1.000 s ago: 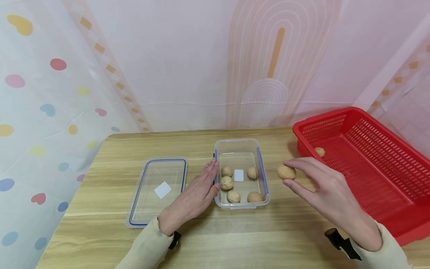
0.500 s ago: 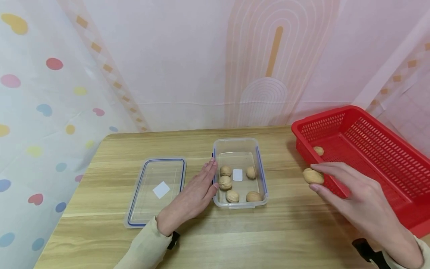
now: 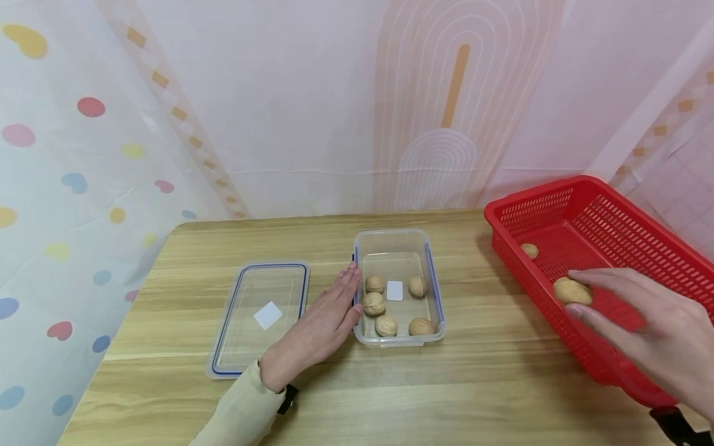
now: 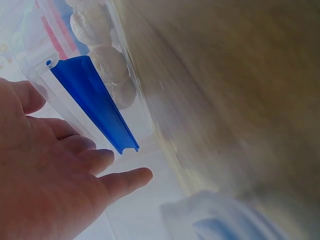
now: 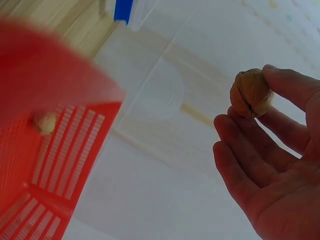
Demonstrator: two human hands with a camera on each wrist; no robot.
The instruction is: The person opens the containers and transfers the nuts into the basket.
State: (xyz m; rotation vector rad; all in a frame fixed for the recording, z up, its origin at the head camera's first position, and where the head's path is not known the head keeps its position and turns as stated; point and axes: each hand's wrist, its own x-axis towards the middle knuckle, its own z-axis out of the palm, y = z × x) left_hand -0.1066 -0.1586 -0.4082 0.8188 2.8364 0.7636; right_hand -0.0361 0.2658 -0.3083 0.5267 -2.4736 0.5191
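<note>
My right hand (image 3: pixel 652 322) pinches a walnut (image 3: pixel 572 291) between thumb and fingertips, above the near left side of the red basket (image 3: pixel 608 371). In the right wrist view the held walnut (image 5: pixel 251 93) shows its dark seam. Another walnut (image 3: pixel 529 251) lies in the basket by its left wall. My left hand (image 3: pixel 320 322) rests its straight fingers along the left wall of the clear plastic box (image 3: pixel 398 238). Several walnuts (image 3: pixel 374 303) sit inside that box around a white label (image 3: pixel 395 290). The left wrist view shows the box's blue clip (image 4: pixel 95 102) beside the fingers.
A clear lid (image 3: pixel 256 285) with a blue seal and a white label lies flat left of the box. All of it stands on a wooden table (image 3: pixel 390 396). A patterned curtain (image 3: pixel 312 111) hangs behind the table's far edge.
My right hand has carried the walnut rightward, from beside the box to over the red basket. The left hand stays at the box's wall.
</note>
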